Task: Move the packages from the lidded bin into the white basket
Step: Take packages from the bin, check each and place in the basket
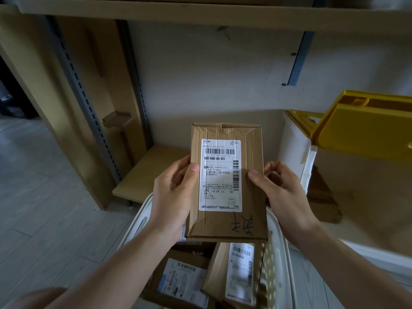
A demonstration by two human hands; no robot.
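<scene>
I hold a brown cardboard package point(252, 157) with a white shipping label, label side up, above the white basket point(277, 253). My left hand point(174, 192) grips its left edge, thumb on top. My right hand point(281, 190) grips its right edge the same way. Inside the basket, below the held box, lie other labelled packages point(185, 279). The lidded bin point(296, 143) stands at the right; it is white and its yellow lid point(365, 126) is tipped up open.
A low wooden shelf board point(147, 170) runs behind the basket, with cardboard sheets point(107, 90) leaning against the grey slotted uprights at the left. Another shelf spans overhead. A large cardboard sheet point(361, 188) lies at the right below the lid. Pale wood floor is at the left.
</scene>
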